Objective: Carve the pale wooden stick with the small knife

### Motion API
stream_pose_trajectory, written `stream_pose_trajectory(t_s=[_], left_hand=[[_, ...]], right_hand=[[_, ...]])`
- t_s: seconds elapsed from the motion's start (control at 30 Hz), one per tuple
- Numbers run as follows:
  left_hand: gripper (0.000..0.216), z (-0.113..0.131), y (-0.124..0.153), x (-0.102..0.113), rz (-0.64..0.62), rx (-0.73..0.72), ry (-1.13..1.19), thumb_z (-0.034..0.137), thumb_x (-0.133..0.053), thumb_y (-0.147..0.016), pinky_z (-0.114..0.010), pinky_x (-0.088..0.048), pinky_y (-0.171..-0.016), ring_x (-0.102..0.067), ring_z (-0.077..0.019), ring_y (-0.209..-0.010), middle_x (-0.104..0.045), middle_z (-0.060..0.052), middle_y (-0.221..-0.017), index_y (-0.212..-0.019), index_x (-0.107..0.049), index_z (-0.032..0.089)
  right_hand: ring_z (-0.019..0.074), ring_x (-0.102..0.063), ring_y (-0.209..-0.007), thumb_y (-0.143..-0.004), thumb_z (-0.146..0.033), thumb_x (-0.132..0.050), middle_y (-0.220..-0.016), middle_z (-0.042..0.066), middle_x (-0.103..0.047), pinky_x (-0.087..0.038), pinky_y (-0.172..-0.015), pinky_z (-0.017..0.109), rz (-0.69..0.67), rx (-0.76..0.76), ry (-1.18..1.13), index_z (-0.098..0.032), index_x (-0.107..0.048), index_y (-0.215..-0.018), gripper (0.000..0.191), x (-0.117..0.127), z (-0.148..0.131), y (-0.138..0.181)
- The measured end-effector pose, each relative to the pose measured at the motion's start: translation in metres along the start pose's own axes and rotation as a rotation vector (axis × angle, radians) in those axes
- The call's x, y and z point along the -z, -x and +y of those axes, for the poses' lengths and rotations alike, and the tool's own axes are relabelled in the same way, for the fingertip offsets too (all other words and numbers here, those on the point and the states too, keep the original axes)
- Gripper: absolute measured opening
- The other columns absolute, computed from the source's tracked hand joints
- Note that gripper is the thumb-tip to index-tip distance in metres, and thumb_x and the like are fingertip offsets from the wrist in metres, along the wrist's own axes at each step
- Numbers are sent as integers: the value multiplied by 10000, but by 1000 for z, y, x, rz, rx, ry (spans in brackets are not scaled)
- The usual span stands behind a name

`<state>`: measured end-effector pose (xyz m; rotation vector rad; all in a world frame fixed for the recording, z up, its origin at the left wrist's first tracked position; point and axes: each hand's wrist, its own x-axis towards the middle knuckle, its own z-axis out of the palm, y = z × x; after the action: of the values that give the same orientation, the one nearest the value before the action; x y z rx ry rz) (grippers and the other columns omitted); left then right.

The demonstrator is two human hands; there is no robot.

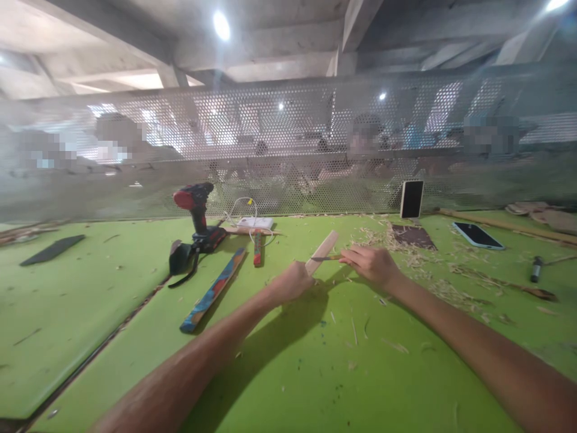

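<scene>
My left hand (293,282) is closed around the lower end of a pale flat wooden strip (325,246), which points up and away over the green table. In my right hand (373,264) is a small knife with a yellowish handle (334,257), its fingers pinched round the handle. The thin blade (319,259) lies across the strip, close to my left thumb; whether it cuts in cannot be made out. Left of my hands a blue and red painted strip (214,291) lies flat, with a shorter painted piece (257,248) beyond it.
A red and black cordless drill (201,219) stands at the left rear, near a white power strip (256,223). Wood shavings (417,255) litter the right side. Two phones, one upright (412,199) and one flat (478,235), sit there too. A perforated metal screen (288,180) borders the back.
</scene>
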<state>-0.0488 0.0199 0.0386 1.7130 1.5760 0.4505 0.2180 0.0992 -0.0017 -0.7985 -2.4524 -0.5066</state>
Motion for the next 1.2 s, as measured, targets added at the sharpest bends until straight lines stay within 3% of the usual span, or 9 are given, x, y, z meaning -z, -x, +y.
stream_pose_trajectory(t_s=[0.33, 0.57, 0.8, 1.2], left_hand=[[479, 9, 5, 12, -35, -80, -19, 88, -648, -960, -249, -257, -460, -353, -88, -464, -402, 58, -505, -557, -427, 225], [455, 11, 3, 18, -71, -61, -31, 79, -653, -961, -243, -277, -447, -379, -80, -447, -457, 50, -532, -574, -453, 211], [509, 13, -1, 21, -83, -42, -131, 105, -632, -991, -264, -248, -468, -364, -79, -437, -422, 54, -516, -551, -402, 220], [351, 12, -5, 21, -108, -20, -88, 137, -632, -957, -237, -342, -469, -415, -90, -453, -468, 50, -535, -633, -512, 199]], right_hand=[[123, -510, -499, -1193, -402, -453, -745, 35, -717, -343, -465, 272, -10, -23, 37, -208, -831, -1099, 435, 11, 2, 2], [115, -534, -502, -1173, -362, -528, -779, 49, -752, -342, -448, 255, 29, 30, 96, -189, -828, -1068, 362, 9, 4, 0], [115, -536, -482, -1179, -417, -509, -790, 58, -777, -334, -439, 263, 11, -8, 75, -210, -840, -1090, 400, 8, 7, 1], [143, -537, -481, -1193, -503, -392, -762, 53, -770, -352, -415, 291, -38, -119, -29, -237, -862, -1083, 551, 7, 10, 0]])
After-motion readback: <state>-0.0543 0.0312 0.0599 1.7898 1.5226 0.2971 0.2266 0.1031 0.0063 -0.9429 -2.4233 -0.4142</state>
